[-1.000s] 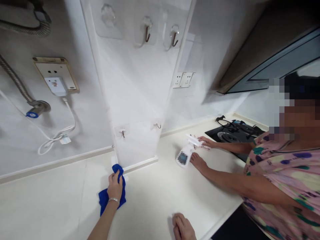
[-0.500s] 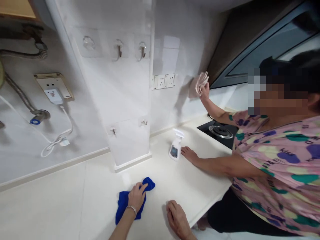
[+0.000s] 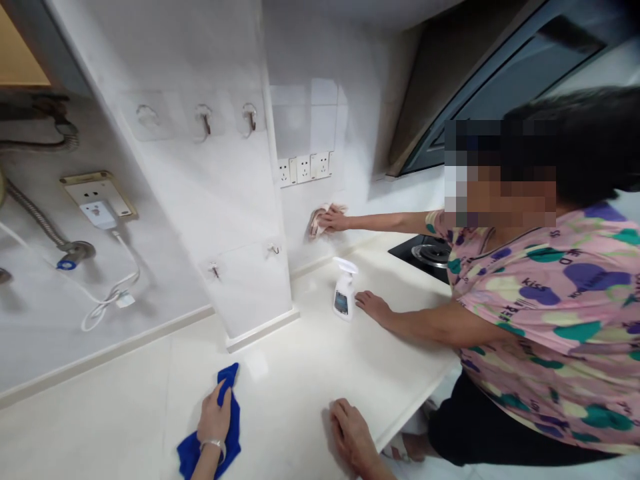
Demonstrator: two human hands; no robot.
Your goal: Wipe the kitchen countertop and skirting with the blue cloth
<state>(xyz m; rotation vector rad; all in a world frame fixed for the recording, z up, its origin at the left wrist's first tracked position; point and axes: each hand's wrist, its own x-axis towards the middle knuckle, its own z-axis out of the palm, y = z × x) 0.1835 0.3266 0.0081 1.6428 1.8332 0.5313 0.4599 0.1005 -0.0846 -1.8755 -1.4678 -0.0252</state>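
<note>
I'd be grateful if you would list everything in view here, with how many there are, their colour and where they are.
counter: one, cream, along the bottom of the view
spray bottle: one, white with a dark label, on the counter
gas hob: one, black, far end of the counter
range hood: one, dark, upper right
wall sockets: three, white, above the counter
wall hooks: five, metal, on the pillar
metal hose: one, silver, left wall
cable: one, white, left wall
co-worker: one, pink patterned top, wiping the wall with a pale cloth, right side
blue cloth: one, blue, on the counter
left hand: pressing the blue cloth, silver bracelet
right hand: empty, on the counter
</note>
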